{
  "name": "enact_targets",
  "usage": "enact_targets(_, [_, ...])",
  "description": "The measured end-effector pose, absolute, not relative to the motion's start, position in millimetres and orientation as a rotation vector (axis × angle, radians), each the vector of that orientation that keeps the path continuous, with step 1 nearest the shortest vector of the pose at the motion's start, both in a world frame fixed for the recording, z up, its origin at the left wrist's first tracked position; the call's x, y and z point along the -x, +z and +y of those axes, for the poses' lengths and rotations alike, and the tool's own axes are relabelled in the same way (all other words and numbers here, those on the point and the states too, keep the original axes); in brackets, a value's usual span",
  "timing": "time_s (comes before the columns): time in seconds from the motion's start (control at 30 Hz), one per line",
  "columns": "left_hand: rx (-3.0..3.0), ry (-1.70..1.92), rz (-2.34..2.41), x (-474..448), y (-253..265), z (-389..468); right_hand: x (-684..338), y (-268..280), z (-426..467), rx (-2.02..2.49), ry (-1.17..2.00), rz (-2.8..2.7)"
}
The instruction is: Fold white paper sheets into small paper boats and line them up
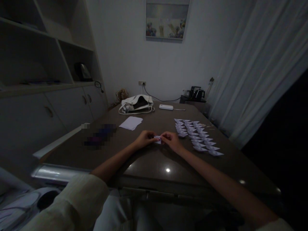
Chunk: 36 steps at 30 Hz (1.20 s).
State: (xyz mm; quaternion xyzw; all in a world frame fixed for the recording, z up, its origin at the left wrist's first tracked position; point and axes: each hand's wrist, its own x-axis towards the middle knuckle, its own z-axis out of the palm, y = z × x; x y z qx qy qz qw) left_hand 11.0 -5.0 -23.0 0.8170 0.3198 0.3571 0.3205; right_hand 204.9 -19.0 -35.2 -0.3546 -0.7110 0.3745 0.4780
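Between my two hands, just above the brown table [149,163], is a small folded piece of white paper [158,140]. My left hand [145,139] pinches its left side, thumb on top. On the other side my right hand [171,140] grips it with thumb and fingertips pressed together. The fingers hide part of the folds. Several folded white paper boats [192,133] stand in rows to the right of my right hand. A stack of white paper sheets [131,123] lies beyond my left hand.
At the far end of the table are a white handbag [138,104] and a white power bank [166,107] with a strap. A blurred dark object [99,135] lies at the left. Shelves with a kettle [83,72] stand left; a pale curtain [260,64] hangs right.
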Motion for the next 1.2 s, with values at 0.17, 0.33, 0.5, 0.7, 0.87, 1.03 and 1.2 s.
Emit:
enact_targets(0.17, [-2.143, 0.947, 0.858, -10.1, -24.5, -3.4, -204.5, -30.8, -24.4, 0.84, 0.923, -1.779])
enact_targets(0.33, [-2.165, 0.946, 0.89, -9.9, -28.0, 0.5, -204.0, -30.7, -26.6, 0.868, 0.908, -1.807])
enact_targets(0.5, [-2.137, 1.013, 0.846, -10.3, -24.0, -2.9, -205.2, -31.7, -24.2, 0.897, 0.764, -1.801])
enact_targets(0.7, [-2.103, 1.016, 0.816, -10.7, -16.3, -10.2, -207.1, -31.4, -22.6, 0.958, 0.646, -1.754])
enact_targets(0.87, [-2.195, 0.977, 0.855, -12.3, -18.9, -9.4, -205.7, -29.9, -25.7, 0.985, 0.513, -1.787])
enact_targets(1.03, [-2.329, 1.006, 0.883, -13.0, -22.5, -7.7, -203.3, -28.2, -32.1, 1.003, 0.441, -1.855])
enact_targets(1.2, [-2.259, 0.995, 0.852, -11.2, -21.4, -8.4, -205.2, -28.7, -29.4, 0.997, 0.427, -1.835])
